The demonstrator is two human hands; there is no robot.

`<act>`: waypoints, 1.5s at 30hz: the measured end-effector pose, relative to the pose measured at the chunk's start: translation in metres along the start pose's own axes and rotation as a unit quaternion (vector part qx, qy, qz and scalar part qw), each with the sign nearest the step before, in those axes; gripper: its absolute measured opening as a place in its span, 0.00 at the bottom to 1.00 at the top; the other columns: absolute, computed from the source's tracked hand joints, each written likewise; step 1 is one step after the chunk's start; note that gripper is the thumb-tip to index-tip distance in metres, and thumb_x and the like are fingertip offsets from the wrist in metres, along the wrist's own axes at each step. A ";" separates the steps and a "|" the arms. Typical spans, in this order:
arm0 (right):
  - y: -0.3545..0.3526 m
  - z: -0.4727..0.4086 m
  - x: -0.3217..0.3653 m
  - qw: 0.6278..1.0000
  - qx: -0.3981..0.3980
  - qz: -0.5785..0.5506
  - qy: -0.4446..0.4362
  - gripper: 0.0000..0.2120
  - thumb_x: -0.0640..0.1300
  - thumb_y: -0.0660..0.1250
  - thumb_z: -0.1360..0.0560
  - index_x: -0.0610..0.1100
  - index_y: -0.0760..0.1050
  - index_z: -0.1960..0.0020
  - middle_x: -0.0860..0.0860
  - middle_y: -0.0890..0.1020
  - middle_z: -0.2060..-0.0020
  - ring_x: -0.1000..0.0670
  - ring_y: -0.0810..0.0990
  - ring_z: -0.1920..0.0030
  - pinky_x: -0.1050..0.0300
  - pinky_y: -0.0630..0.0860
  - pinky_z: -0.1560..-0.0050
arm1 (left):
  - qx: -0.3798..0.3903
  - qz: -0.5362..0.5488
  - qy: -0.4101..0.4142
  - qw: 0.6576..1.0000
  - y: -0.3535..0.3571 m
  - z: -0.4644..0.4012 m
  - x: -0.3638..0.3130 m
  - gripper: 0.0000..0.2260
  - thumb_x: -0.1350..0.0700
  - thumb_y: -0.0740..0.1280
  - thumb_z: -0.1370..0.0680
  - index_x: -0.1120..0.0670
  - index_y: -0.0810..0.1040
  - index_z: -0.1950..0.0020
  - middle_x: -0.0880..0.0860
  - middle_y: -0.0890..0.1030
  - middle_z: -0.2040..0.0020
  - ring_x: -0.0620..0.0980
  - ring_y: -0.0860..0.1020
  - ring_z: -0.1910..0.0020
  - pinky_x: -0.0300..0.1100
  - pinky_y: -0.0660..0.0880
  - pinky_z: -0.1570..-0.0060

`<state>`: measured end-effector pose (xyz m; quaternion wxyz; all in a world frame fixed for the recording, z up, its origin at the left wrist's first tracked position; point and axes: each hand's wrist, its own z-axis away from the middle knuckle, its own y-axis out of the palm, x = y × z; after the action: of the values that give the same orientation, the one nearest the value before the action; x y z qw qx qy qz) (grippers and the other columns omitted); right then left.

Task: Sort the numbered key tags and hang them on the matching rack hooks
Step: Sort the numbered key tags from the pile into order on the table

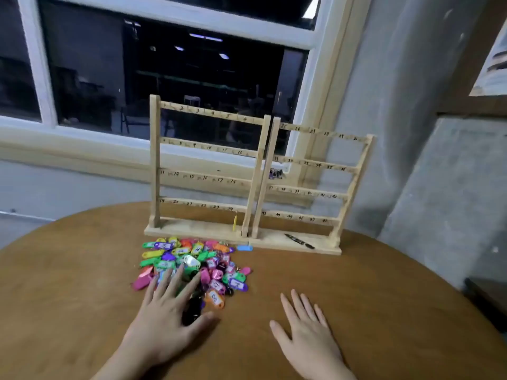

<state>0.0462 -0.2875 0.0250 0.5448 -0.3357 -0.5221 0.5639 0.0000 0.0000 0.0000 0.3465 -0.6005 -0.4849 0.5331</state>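
- Spanning the view beneath both hands was a round wooden table (356,297).
- Two wooden racks (208,171) (310,190) stood side by side beyond the hands, with numbered rails.
- Pile of coloured key tags (192,261) lay just ahead of the left hand (164,319), whose spread, straight fingers rested on its near edge, gripping nothing.
- Right hand (307,335) lay flat on the table, fingers extended, holding nothing, apart from the pile.
- One yellow tag (234,222) hung on the left rack's bottom rail.
- Black marker (299,241) lay on the right rack's base.

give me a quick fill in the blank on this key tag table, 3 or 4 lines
1. The left hand lies spread over the pile of ____.
2. The right hand rests flat on the ____ table.
3. One yellow tag hangs under hook number ____.
4. A black marker lies on the base of the ____ rack.

Missing words: key tags; wooden; 24; right
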 end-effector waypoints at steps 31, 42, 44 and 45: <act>0.004 -0.106 0.046 0.948 -0.148 -0.175 -0.222 0.09 0.55 0.71 0.23 0.50 0.76 0.50 0.59 0.74 0.56 0.54 0.73 0.51 0.52 0.68 0.42 | 0.025 -0.020 0.018 0.999 -0.001 -0.006 0.003 0.30 0.29 0.49 0.20 0.35 0.53 0.20 0.47 0.48 0.17 0.47 0.44 0.18 0.54 0.49 0.21; 0.002 -0.082 0.029 0.883 -0.191 -0.369 -0.220 0.03 0.46 0.75 0.24 0.48 0.83 0.56 0.49 0.74 0.65 0.51 0.72 0.65 0.61 0.68 0.62 | -0.057 0.005 0.041 0.998 -0.003 -0.005 -0.001 0.22 0.41 0.56 0.17 0.44 0.71 0.25 0.54 0.64 0.21 0.54 0.59 0.21 0.55 0.54 0.23; 0.002 -0.073 0.023 0.876 -0.170 -0.407 -0.196 0.02 0.44 0.73 0.24 0.50 0.84 0.55 0.50 0.77 0.65 0.51 0.74 0.64 0.57 0.71 0.60 | -0.073 -0.010 0.068 0.995 -0.005 -0.012 -0.006 0.18 0.44 0.58 0.17 0.46 0.78 0.32 0.53 0.72 0.28 0.57 0.68 0.29 0.53 0.61 0.29; 0.002 -0.068 0.020 0.872 -0.153 -0.427 -0.184 0.04 0.43 0.73 0.23 0.52 0.83 0.55 0.52 0.80 0.65 0.53 0.77 0.63 0.57 0.72 0.60 | -0.070 -0.017 0.085 0.994 -0.005 -0.018 -0.010 0.16 0.45 0.59 0.17 0.45 0.80 0.34 0.52 0.74 0.32 0.56 0.70 0.33 0.52 0.63 0.33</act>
<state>0.1063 -0.2525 0.0108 0.5681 -0.0491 -0.7854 0.2408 0.0168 -0.0060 0.0109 0.3526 -0.6580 -0.4999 0.4391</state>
